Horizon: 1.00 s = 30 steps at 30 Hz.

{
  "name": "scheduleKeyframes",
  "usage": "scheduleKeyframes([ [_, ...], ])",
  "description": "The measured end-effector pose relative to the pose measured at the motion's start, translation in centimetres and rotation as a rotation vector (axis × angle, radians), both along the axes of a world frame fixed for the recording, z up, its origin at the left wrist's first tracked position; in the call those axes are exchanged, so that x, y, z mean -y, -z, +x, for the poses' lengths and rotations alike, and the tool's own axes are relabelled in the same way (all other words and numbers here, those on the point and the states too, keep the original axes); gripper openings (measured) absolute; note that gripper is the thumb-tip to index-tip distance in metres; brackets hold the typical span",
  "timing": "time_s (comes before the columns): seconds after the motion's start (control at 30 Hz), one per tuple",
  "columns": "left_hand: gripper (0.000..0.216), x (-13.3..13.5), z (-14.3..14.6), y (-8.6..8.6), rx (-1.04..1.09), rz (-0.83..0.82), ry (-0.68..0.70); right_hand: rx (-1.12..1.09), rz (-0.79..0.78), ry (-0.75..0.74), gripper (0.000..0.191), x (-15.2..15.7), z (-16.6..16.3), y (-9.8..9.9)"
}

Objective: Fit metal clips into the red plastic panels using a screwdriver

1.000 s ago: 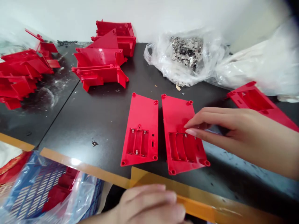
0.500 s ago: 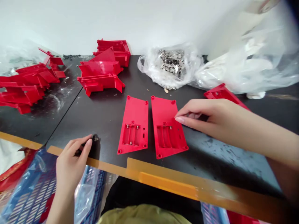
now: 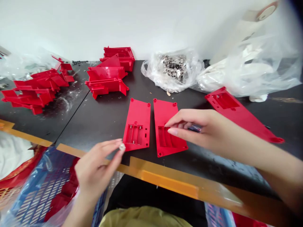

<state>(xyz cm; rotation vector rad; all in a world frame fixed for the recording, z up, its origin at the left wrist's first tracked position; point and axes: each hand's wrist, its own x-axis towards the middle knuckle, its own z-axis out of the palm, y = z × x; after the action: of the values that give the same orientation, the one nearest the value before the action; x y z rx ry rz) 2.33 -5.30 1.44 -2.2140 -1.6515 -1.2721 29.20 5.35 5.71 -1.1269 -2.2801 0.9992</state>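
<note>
Two flat red plastic panels with battery compartments lie side by side on the black table: the left panel (image 3: 138, 127) and the right panel (image 3: 168, 130). My left hand (image 3: 99, 167) pinches a small silvery metal piece (image 3: 122, 146) just off the left panel's near corner. My right hand (image 3: 201, 130) hovers over the right panel's battery compartment, fingers pressed together on a small dark object (image 3: 195, 128) that is partly hidden.
Stacked red housings (image 3: 109, 74) stand at the back, more red parts (image 3: 35, 90) at the left. A clear bag of metal pieces (image 3: 174, 69) and white bags (image 3: 255, 69) lie behind. A long red panel (image 3: 239, 113) rests at right. A blue crate (image 3: 35, 189) sits below the orange table edge (image 3: 165, 179).
My left hand lifted a small piece from the table near its front edge and brought it right, toward the left panel. My right hand shifted left over the right panel's compartment.
</note>
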Motion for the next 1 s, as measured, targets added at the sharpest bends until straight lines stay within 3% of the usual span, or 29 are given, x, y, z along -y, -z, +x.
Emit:
scheduleKeyframes([
  [0.13, 0.013, -0.2, 4.8, -1.2, 0.021, -0.035, 0.12, -0.199, -0.072, -0.099, 0.016, 2.4, -1.7, -0.2],
  [0.23, 0.009, -0.5, 6.8, -1.0, 0.014, -0.007, 0.131, -0.218, -0.158, -0.068, 0.01, 3.6, -2.3, -0.2],
  [0.43, 0.006, -0.7, 8.2, 0.1, 0.047, 0.044, 0.062, -0.282, -0.525, 0.0, 0.013, 3.1, -1.4, 0.4],
  [0.6, 0.008, -1.1, 8.9, 0.4, 0.101, 0.077, 0.029, -0.302, -0.787, -0.043, 0.014, 1.3, -0.5, 0.6],
  [0.87, 0.013, -2.4, 9.6, 0.6, 0.11, 0.1, 0.062, -0.262, -0.81, 0.008, 0.013, 0.1, -0.1, 0.0],
  [1.0, 0.023, -1.9, 9.7, 0.8, 0.129, 0.031, 0.104, -0.213, -0.572, 0.176, 0.02, -0.4, -0.3, 0.3],
])
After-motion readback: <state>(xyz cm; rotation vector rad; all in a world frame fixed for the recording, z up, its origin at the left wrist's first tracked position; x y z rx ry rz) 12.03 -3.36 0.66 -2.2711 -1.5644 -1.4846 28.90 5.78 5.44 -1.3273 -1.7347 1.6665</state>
